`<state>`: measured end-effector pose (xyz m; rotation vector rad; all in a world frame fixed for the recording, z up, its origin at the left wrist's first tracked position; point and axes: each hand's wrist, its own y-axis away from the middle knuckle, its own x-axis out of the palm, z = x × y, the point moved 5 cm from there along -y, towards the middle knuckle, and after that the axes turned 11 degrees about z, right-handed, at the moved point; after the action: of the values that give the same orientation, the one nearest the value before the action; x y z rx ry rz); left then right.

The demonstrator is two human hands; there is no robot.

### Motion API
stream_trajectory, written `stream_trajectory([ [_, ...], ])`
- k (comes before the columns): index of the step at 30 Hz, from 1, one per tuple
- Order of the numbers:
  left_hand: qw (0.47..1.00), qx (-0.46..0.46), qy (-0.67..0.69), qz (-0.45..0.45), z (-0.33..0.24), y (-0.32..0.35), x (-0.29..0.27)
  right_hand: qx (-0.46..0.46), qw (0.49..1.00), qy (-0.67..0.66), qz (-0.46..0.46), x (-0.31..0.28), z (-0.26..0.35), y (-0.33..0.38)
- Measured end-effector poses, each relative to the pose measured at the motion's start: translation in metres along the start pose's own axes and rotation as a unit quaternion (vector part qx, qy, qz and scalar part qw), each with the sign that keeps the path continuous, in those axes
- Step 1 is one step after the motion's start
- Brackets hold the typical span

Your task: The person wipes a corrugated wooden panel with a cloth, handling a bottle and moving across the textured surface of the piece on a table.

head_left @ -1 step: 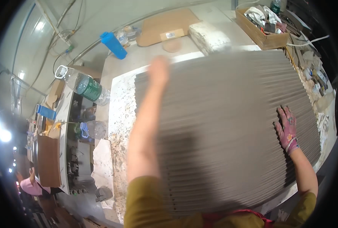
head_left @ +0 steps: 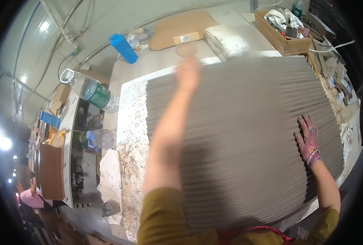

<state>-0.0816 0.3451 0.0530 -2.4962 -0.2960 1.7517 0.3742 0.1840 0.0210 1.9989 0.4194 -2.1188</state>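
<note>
Item: ribbed grey sheet [head_left: 246, 134], large, corrugated in fine parallel ridges running left to right. Lies flat on a speckled white worktable [head_left: 128, 134], covering most of its top; a strip of bare table shows along the sheet's left edge.

Left hand [head_left: 188, 74]: bare, arm stretched forward across the sheet, the hand at the sheet's far edge. Blurred; whether it grips the edge or merely rests there cannot be told. The forearm casts a shadow on the ridges to its right.

Right hand [head_left: 308, 141]: in a pink patterned glove, laid flat with fingers spread on the sheet near its right edge. Not closed around anything; the palm presses on the surface.

The sheet thus lies under both hands, extending between them and toward the person's body, where its near edge meets an olive-green sleeve [head_left: 165, 220].

Surroundings, beyond the far edge: a flat piece of brown cardboard [head_left: 181, 26], a white foam block [head_left: 226, 41], a blue cylinder [head_left: 123, 48] and a wooden box [head_left: 281, 30] holding cloths and small items. To the left of the table: a clear plastic bottle with a green label [head_left: 92, 92] lying tilted, a second clear bottle [head_left: 102, 139] below it, and white paper [head_left: 110, 179] by the table's left side. To the right: scattered debris [head_left: 338, 85] along the table's margin.
</note>
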Motion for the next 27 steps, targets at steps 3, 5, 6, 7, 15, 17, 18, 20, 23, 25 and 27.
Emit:
stream_trajectory([
  [3,0.993,0.085,-0.049,-0.066,-0.045,-0.018,0.047,0.027,0.998,-0.031,0.04,-0.004,0.008,-0.003],
  [5,0.995,0.029,-0.088,-0.026,-0.029,-0.027,0.053,0.008,0.999,-0.029,0.032,-0.007,0.01,-0.006],
  [6,0.994,0.003,-0.11,-0.004,-0.019,-0.03,0.057,-0.007,0.999,-0.032,0.026,-0.007,0.012,-0.006],
  [7,0.98,-0.071,-0.176,-0.053,0.067,-0.044,0.062,-0.029,0.999,-0.04,0.022,-0.008,0.024,-0.011],
  [15,0.961,-0.197,-0.161,-0.108,0.211,0.051,-0.07,0.026,0.999,-0.026,0.023,-0.002,0.007,0.0],
  [17,0.979,-0.138,-0.023,-0.15,0.184,0.041,-0.05,0.008,0.999,-0.022,0.021,-0.004,0.014,-0.007],
  [18,0.992,-0.076,-0.056,-0.079,0.133,0.033,-0.036,0.015,1.0,-0.015,0.022,-0.004,0.009,-0.005],
  [20,0.99,-0.026,-0.137,0.014,0.089,0.032,-0.008,0.012,1.0,-0.002,0.026,-0.001,0.004,-0.002],
  [23,0.938,-0.19,-0.253,-0.142,0.201,0.047,-0.033,-0.005,1.0,-0.007,0.019,-0.003,0.009,-0.006],
  [25,0.921,-0.337,-0.188,-0.058,0.242,0.061,-0.067,-0.002,1.0,-0.005,0.011,-0.001,0.006,-0.005],
  [27,0.955,-0.221,-0.153,-0.127,0.225,0.062,-0.081,0.0,1.0,-0.011,0.006,0.002,0.006,-0.004],
])
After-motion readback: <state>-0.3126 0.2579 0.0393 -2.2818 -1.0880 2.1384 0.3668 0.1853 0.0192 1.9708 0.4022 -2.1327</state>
